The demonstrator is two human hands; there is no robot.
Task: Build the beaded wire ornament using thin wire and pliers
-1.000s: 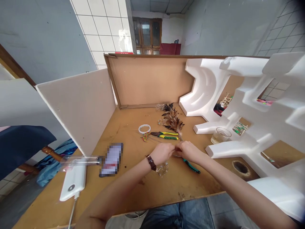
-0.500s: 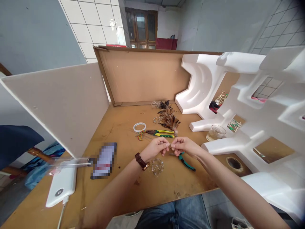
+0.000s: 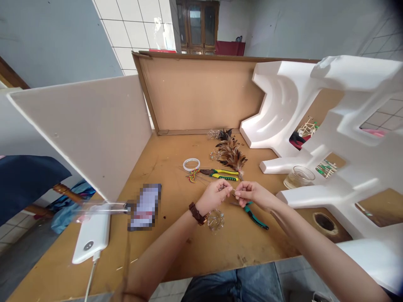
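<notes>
My left hand (image 3: pixel 218 195) and my right hand (image 3: pixel 253 195) meet above the middle of the table, thumbs and forefingers pinched close together. Between the fingertips shows a tiny thin, light-coloured piece (image 3: pixel 234 190), too small to name surely; both hands seem to grip it. Beneath my right hand lie teal-handled pliers (image 3: pixel 256 219), their jaws partly covered. Just beyond the fingers rest yellow-and-green pliers (image 3: pixel 224 174). A round clear wiry or glassy thing (image 3: pixel 215 221) sits by my left wrist, which wears a brown band (image 3: pixel 197 213).
Brown feathers (image 3: pixel 232 154), a white ring (image 3: pixel 191 160) and coloured threads (image 3: pixel 193 176) lie farther back. A phone (image 3: pixel 144 207) and a white power bank (image 3: pixel 92 237) are at left. White foam (image 3: pixel 277 100) stands at right beside a glass (image 3: pixel 299 177).
The whole view has shifted, so the table things appear farther right. The hands stay together over the same spot, with their fingertips slightly farther apart.
</notes>
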